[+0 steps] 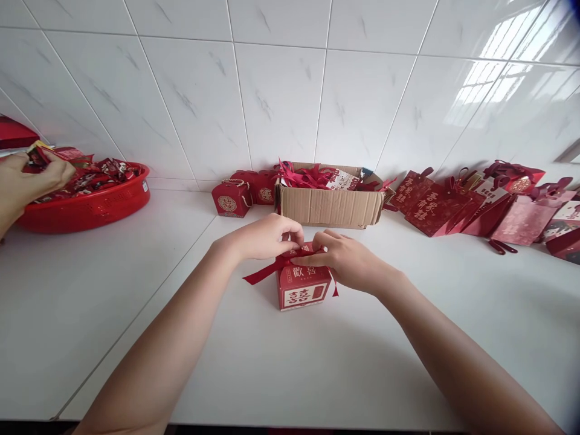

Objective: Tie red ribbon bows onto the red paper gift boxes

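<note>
A small red gift box (304, 290) with pale characters stands upright on the white counter in front of me. Red ribbon (263, 272) runs over its top, one tail sticking out to the left and another hanging at the right. My left hand (270, 237) is closed at the top of the box, thumb and fingers pinching the ribbon. Over the box's right side, my right hand (338, 257) also grips the ribbon, its index finger stretched across the top. The fingers partly cover the ribbon where it crosses.
Against the tiled wall stands a cardboard box (328, 206) holding red ribbons and cards. Small red boxes (232, 199) sit left of it; red gift bags (435, 208) lie to the right. Another person's hand (31, 181) is over a red basin (90, 212) of wrapped sweets.
</note>
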Available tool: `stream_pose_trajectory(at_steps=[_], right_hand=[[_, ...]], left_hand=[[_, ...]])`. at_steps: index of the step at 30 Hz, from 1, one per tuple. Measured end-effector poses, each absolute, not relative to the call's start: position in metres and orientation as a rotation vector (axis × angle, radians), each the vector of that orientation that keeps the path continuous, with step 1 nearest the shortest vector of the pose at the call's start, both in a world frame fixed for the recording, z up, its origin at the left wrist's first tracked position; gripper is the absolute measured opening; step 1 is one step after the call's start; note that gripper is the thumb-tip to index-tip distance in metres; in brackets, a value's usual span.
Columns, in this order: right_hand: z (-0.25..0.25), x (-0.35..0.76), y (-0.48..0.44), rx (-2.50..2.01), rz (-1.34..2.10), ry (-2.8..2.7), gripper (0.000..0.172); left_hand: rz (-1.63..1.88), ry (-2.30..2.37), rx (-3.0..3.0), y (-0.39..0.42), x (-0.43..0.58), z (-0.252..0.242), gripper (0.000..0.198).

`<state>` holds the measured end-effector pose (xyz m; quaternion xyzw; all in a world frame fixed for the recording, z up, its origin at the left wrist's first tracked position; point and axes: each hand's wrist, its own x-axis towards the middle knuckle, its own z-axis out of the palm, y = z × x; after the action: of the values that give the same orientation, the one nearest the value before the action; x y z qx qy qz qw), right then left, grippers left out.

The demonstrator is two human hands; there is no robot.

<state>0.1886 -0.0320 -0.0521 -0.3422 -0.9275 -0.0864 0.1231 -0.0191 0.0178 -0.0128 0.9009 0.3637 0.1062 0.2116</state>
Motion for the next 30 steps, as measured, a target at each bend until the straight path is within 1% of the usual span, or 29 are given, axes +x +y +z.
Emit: stream_pose_trajectory(at_steps=[6,11,14,17,20,23,30], right_hand=[[-0.0514,0.1892,-0.0328,-1.001,-0.228,-2.735,0.062],[-0.0536,0.1902,-0.0306,-0.981,-0.211,-2.741,0.062],[-0.0545,0.1904,-0.0298,-0.980,-0.208,-2.745,0.061],[-0.0548,0.1903,-0.0297,-0.979,-0.195,-2.742,0.063],[-0.0549,0.1901,-0.0297,-0.977,-0.188,-2.744,0.066],[-0.0554,0.1902,-0.0292,-0.978,-0.188,-2.745,0.066],[-0.0568,0.1909,-0.0270,-0.961,-0.174,-2.747,0.061]], left_hand=[[0.260,1.044,2.489,0.0215,-0.0228,-0.0135,0.016],[0.161,0.986,2.458,0.0206,-0.0230,-0.0128,0.018],[0.137,0.962,2.434,0.0182,-0.0215,-0.0115,0.016],[0.099,0.966,2.413,0.0159,-0.0204,-0.0116,0.015],[0.031,1.012,2.407,0.0149,-0.0197,-0.0129,0.019],[-0.043,1.073,2.391,0.0151,-0.0185,-0.0139,0.028],[-0.011,0.977,2.331,0.0209,-0.0171,-0.0193,0.036]])
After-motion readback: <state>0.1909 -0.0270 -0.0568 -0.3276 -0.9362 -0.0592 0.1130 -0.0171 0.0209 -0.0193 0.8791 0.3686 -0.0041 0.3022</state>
